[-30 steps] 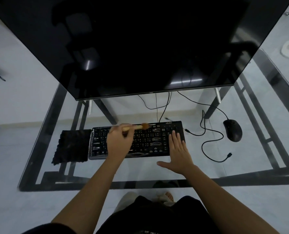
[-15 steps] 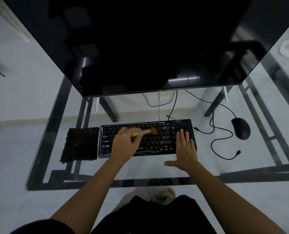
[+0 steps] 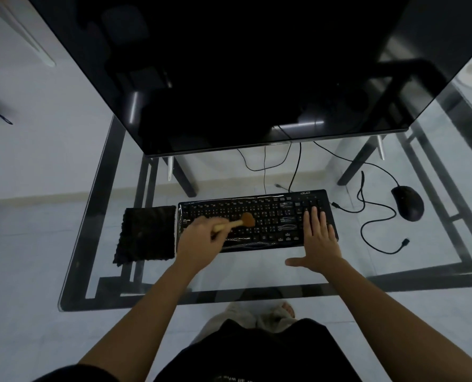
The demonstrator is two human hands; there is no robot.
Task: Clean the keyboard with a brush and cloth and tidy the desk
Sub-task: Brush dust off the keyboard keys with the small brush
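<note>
Left hand (image 3: 199, 241) grips a brush (image 3: 240, 221), its bristles on the middle keys of the keyboard (image 3: 256, 219) near the bench (image 3: 75, 271) front edge. Right hand (image 3: 318, 241) lies flat and open on the keyboard's right end. Cloth (image 3: 146, 234) lies just left of the keyboard.

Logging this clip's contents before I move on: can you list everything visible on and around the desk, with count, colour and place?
monitor: 1, black, off, rear of desk
glass desk: 1, clear top on black frame
keyboard: 1, black, desk centre
cloth: 1, black, flat just left of keyboard
mouse: 1, black, right of keyboard
loose cable: 1, black, between keyboard and mouse, plug end free
brush: 1, tan, bristles over keyboard's middle keys
left hand: grips brush handle
right hand: flat, fingers on keyboard's right end
</note>
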